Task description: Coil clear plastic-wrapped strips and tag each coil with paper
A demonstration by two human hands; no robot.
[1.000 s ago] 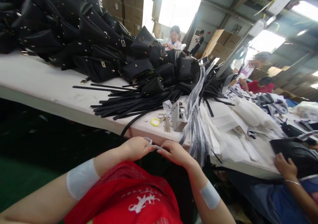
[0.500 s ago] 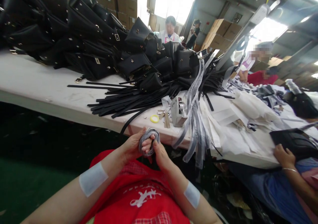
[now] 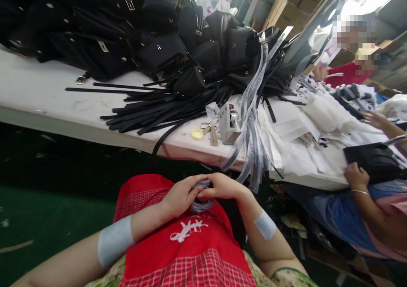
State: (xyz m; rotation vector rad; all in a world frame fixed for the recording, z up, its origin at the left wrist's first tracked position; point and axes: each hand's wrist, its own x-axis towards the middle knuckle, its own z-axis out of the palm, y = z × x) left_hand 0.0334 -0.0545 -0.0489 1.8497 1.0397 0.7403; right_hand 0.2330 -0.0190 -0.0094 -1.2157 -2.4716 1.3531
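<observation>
My left hand (image 3: 179,195) and my right hand (image 3: 222,185) meet in my lap over a red apron (image 3: 187,244). Both are closed around a coiled grey strap (image 3: 201,204), rolled into a ring between the fingers. Part of the coil is hidden under my fingers. The hands sit just below the front edge of the white table (image 3: 47,104). A bunch of grey straps (image 3: 251,126) hangs over that edge a little to the right of my right hand.
Black handbags (image 3: 133,32) are heaped at the back of the table, with black straps (image 3: 159,113) spread in front. A yellow tape ring (image 3: 197,134) and a small grey box (image 3: 227,128) lie near the edge. A co-worker's hand (image 3: 356,176) rests on a black bag (image 3: 372,162) at right.
The grey strap went from stretched between my hands to wound into a coil. My hands then dropped from the table edge down to my lap, and the view tilted down.
</observation>
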